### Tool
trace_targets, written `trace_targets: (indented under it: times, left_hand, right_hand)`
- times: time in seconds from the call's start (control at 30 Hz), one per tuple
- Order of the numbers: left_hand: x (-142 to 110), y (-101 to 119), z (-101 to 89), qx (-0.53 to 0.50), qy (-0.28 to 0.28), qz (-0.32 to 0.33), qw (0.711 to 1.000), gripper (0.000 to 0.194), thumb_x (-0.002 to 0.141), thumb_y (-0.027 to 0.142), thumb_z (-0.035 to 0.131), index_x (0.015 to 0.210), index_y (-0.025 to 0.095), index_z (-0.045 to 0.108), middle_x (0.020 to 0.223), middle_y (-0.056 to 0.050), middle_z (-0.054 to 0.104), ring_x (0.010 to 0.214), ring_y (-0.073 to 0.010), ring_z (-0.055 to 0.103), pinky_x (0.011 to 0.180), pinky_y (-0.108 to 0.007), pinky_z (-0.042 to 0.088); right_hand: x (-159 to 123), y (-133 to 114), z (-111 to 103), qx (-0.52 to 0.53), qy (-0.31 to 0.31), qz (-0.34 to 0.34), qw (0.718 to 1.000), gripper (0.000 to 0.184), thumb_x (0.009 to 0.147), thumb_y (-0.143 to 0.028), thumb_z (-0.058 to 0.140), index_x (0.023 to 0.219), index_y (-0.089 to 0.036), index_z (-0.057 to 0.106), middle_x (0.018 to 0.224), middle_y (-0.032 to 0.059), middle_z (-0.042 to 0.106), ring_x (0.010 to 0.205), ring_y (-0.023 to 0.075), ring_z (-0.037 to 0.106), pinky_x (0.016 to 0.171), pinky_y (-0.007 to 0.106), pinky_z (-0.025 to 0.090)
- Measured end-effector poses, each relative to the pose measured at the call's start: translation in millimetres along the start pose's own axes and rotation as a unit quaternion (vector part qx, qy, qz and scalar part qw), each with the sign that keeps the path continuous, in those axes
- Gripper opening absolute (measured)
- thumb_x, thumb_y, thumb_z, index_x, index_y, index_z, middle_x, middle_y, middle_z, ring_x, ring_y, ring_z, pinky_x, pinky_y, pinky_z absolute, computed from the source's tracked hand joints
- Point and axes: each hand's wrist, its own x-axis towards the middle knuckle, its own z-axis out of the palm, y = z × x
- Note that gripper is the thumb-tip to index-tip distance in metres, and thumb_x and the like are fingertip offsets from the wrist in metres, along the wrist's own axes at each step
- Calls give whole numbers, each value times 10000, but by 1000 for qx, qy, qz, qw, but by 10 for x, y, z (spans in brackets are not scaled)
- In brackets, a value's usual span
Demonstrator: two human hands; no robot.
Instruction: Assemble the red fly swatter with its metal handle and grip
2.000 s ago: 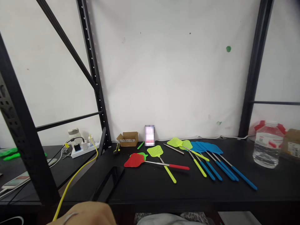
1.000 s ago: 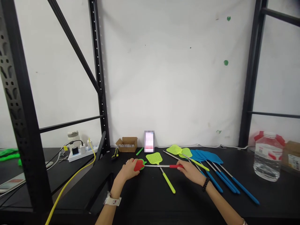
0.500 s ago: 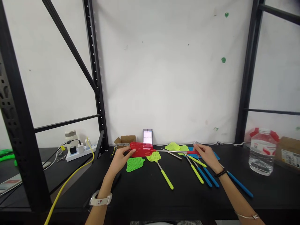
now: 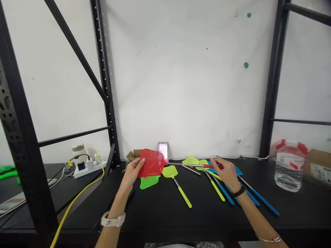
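Observation:
Both my hands hold a red fly swatter (image 4: 151,163) above the table, its mesh head turned towards me. My left hand (image 4: 132,172) pinches the head's left edge. Closed round the red handle at the other end is my right hand (image 4: 225,172), with the metal rod running between. Partly behind the red head lies a loose green swatter head (image 4: 150,182). A yellow-green swatter (image 4: 184,197) lies below the rod. Under and beside my right hand are several blue swatters (image 4: 265,202) and more yellow-green swatters (image 4: 217,190), partly hidden by it.
A phone (image 4: 162,150) leans against the wall, with a cardboard box (image 4: 134,154) to its left. At the right stand a large water bottle (image 4: 288,168) and another carton (image 4: 319,167). A power strip (image 4: 89,167) and yellow cable (image 4: 77,194) lie left, near the black rack post (image 4: 26,137).
The red swatter head has rolled from nearly edge-on to facing me, showing more mesh and covering part of the green head. My right hand has turned slightly on the handle.

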Motion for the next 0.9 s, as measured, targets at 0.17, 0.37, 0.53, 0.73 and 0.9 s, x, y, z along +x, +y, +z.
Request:
trace_targets:
  times: [0.17, 0.37, 0.53, 0.73, 0.9]
  left_hand:
    - [-21, 39, 48, 3, 17, 33, 999, 505, 722, 550, 560, 988, 122, 528, 569, 27, 560, 344, -99, 462, 339, -221, 406]
    - [-26, 43, 21, 24, 40, 59, 997, 461, 744, 534, 545, 986, 143, 518, 615, 33, 545, 365, -83, 455, 350, -203, 407]
    - [-53, 74, 2, 33, 43, 73, 996, 416, 762, 529, 528, 937, 152, 517, 594, 44, 498, 407, -95, 472, 357, -203, 419]
    - [-123, 181, 36, 54, 30, 99, 993, 359, 771, 485, 546, 918, 162, 493, 632, 38, 515, 395, -83, 474, 367, -190, 405]
    - [-168, 257, -25, 60, -9, 88, 994, 389, 774, 459, 559, 1024, 169, 490, 669, 24, 549, 399, -83, 479, 411, -202, 419]
  right_hand:
    - [-47, -110, 54, -65, 77, -45, 994, 325, 892, -297, 445, 603, -156, 494, 532, -6, 476, 484, 101, 416, 530, 229, 277]
    - [-63, -213, 94, -83, 91, -24, 992, 393, 897, -305, 415, 534, -155, 413, 459, -20, 375, 432, 84, 324, 498, 233, 229]
    - [-46, -261, 55, -86, 74, 23, 993, 437, 899, -363, 384, 513, -157, 380, 434, -30, 306, 424, 83, 278, 493, 245, 212]
    - [-11, -246, -14, -49, -55, 95, 993, 509, 900, -452, 334, 484, -159, 344, 418, -19, 299, 410, 91, 269, 462, 265, 171]
    - [30, -321, -167, 22, -214, 136, 967, 579, 908, -539, 267, 496, -163, 421, 448, -3, 344, 433, 113, 329, 483, 257, 223]
